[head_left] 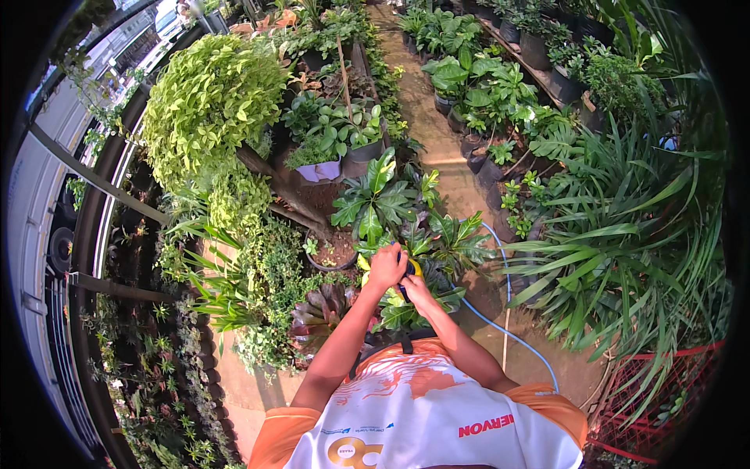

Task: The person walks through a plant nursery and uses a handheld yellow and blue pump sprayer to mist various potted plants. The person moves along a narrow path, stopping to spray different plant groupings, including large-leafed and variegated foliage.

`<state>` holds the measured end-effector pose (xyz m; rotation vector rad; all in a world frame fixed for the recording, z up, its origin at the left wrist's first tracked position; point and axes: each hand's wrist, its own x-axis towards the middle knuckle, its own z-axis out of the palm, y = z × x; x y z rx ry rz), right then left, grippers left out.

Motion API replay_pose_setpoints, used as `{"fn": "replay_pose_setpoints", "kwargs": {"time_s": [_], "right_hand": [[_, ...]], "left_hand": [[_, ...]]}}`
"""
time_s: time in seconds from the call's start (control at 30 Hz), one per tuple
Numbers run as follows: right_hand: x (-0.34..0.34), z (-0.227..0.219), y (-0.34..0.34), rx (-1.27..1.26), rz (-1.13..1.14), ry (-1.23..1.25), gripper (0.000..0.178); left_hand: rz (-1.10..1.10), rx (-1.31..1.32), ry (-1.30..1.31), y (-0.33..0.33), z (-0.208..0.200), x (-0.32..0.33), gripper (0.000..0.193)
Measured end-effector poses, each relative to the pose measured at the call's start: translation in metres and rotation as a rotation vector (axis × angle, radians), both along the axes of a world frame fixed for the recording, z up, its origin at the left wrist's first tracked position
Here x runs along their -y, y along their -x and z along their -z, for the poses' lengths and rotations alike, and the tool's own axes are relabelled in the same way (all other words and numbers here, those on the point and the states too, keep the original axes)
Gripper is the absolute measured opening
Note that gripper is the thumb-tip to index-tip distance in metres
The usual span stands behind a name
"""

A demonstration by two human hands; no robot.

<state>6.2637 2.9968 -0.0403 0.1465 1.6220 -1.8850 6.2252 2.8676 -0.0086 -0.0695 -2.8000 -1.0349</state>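
Note:
In front of my body both hands come together over a leafy potted plant (375, 199) with lobed, glossy green leaves. My left hand (385, 268) is closed at the top of a small black-and-yellow tool (411, 270); a dark blue bit shows beside its fingers. Just below and to the right, my right hand (419, 292) is wrapped round the tool's dark lower part. The fingers hide much of the tool, so its exact kind cannot be made out. Close to my left forearm grows a dark purple-leaved plant (320, 313).
A blue hose (508, 332) curves over the paved path (437, 148) on the right. Long strappy leaves (625, 227) crowd the right side, above a red mesh crate (664, 391). On the left stand a bushy yellow-green tree (211, 102) and a metal rail (101, 176).

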Motion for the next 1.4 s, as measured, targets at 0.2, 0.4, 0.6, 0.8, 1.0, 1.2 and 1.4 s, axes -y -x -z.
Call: {"fn": "replay_pose_setpoints", "kwargs": {"time_s": [0.2,0.4,0.6,0.8,1.0,1.2,1.4], "right_hand": [[0.015,0.004,0.026,0.009,0.060,0.083,0.030],[0.037,-0.008,0.069,-0.033,0.060,0.111,0.032],[0.058,-0.007,0.094,-0.026,0.112,0.103,0.034],[0.042,0.000,0.064,-0.002,0.098,0.087,0.028],[0.032,0.006,0.049,0.018,-0.001,0.019,0.022],[0.032,0.019,0.059,0.019,0.070,0.062,0.021],[0.032,0.007,0.070,-0.032,0.119,0.071,0.016]], "left_hand": [[-0.011,0.005,0.015,0.026,-0.014,0.005,0.029],[-0.069,-0.107,-0.002,0.062,-0.038,0.017,0.030],[-0.102,-0.131,0.017,0.082,-0.049,0.026,0.029],[-0.125,-0.015,0.002,0.061,-0.023,0.018,0.032],[-0.146,-0.121,-0.028,0.058,-0.034,0.023,0.033],[-0.074,-0.207,0.047,0.090,-0.125,0.042,0.030],[-0.137,-0.116,0.205,0.091,-0.111,0.026,0.027]]}}
